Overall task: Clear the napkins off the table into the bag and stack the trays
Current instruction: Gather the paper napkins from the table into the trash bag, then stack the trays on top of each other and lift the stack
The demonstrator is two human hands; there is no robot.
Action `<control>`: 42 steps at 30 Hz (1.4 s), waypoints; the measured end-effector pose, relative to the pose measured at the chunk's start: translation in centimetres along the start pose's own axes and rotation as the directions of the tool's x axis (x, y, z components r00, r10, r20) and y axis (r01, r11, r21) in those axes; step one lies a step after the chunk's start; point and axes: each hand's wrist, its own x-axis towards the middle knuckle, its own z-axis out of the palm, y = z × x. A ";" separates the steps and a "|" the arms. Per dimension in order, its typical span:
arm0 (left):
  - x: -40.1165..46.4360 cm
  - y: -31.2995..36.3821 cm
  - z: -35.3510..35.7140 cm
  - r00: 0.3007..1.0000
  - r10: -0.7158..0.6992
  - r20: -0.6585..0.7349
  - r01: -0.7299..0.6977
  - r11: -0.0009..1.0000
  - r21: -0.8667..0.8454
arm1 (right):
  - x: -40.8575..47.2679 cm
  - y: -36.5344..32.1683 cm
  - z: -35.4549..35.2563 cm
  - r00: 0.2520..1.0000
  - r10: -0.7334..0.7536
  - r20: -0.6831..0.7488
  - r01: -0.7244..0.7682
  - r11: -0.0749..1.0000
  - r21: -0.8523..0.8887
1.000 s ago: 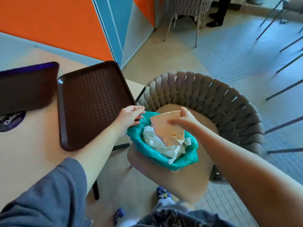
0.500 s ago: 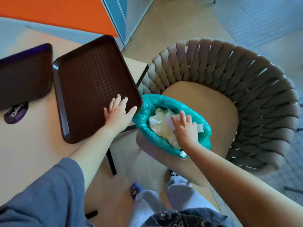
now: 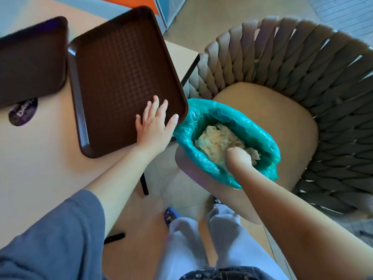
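Left grip (image 3: pixel 154 126) released, fingers straight and spread, flat on the near right corner of the brown tray (image 3: pixel 121 73) lying on the surface (image 3: pixel 36 158); right grip (image 3: pixel 239 158) pushed down into the teal bag (image 3: pixel 201 118) on the chair seat (image 3: pixel 282 118), pressed onto the crumpled napkins (image 3: pixel 216 138), fingers hidden, so clenched or not cannot be told. Second dark tray (image 3: pixel 30 61) farther left on the same surface, just beside the first, partly over a purple sticker (image 3: pixel 23 114).
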 end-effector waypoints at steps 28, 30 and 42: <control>-8.2 -11.0 -4.3 0.944 0.189 0.270 -0.206 0.978 0.036 | -4.7 -17.1 -10.0 0.812 -0.432 -0.393 0.486 0.873 0.045; -8.4 -10.8 -4.2 0.963 0.149 0.222 -0.158 0.987 0.023 | -5.4 -18.9 -9.5 0.850 -0.378 -0.367 0.451 0.883 0.133; -11.9 -19.4 -5.5 0.702 -0.712 0.034 0.557 0.518 -0.650 | -7.5 -23.2 -8.2 0.945 0.010 -0.328 0.105 0.938 0.330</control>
